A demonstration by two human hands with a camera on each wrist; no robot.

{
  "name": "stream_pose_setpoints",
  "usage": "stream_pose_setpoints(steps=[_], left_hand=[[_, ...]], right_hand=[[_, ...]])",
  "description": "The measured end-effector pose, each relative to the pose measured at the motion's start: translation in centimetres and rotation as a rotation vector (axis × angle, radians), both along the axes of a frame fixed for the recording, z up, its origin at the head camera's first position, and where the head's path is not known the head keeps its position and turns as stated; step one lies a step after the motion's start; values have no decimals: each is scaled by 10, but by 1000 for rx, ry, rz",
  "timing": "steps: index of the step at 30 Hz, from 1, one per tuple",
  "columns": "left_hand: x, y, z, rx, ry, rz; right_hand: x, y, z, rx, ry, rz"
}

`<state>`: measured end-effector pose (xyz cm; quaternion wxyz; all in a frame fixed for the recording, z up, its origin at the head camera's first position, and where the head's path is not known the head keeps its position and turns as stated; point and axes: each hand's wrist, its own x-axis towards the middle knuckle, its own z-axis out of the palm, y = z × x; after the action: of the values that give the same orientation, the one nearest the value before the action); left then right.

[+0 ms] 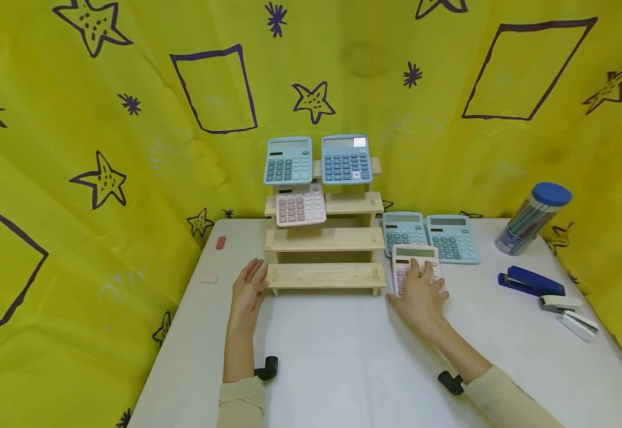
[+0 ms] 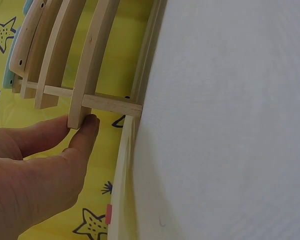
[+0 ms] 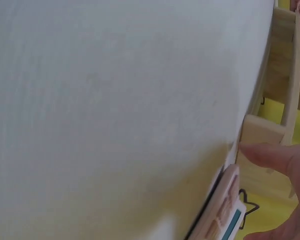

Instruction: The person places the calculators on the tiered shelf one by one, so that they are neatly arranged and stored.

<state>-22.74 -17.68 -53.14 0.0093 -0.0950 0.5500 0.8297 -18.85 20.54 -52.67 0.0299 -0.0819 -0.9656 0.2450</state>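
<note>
A four-step wooden stand stands on the table, with two blue-green calculators on its top step. A pink-and-white calculator leans on the step below. At the stand's left side, my left hand pinches the end of its lowest board between thumb and finger. To the right lies another pink-and-white calculator, partly covered by my right hand. Its fingers are spread above the keys; the thumb is apart from the calculator, near the stand's right end.
Two light blue calculators lie behind the pink one. Farther right are a blue-lidded pencil tub, a blue stapler and a white stapler. A red block and a pale pink block lie at the left. A yellow curtain surrounds the table.
</note>
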Motion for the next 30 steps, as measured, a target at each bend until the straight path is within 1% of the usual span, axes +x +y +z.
stream_pose_setpoints(steps=[4, 7, 10, 13, 17, 20, 23, 27, 30], left_hand=[[0, 2, -1, -22, -20, -7], [-1, 2, -1, -35, -23, -5], [-3, 3, -1, -45, -24, 4], [-3, 3, -1, -49, -21, 6], [-3, 3, -1, -45, -23, 1], [-2, 2, -1, -34, -27, 5], [-2, 1, -1, -39, -26, 4], [-2, 0, -1, -42, -29, 6], [-2, -1, -1, -41, -32, 7]], right_hand=[[-3, 9, -5, -8, -17, -31], [-4, 16, -5, -37, 0, -24], [-3, 20, -2, -56, 26, -23], [0, 21, 6, -94, 46, -37], [8, 20, 27, -157, 86, -49], [14, 18, 50, -173, 143, -28], [18, 14, 74, -172, 207, 9], [17, 1, 103, -165, 256, 68], [10, -12, 119, -160, 269, 108]])
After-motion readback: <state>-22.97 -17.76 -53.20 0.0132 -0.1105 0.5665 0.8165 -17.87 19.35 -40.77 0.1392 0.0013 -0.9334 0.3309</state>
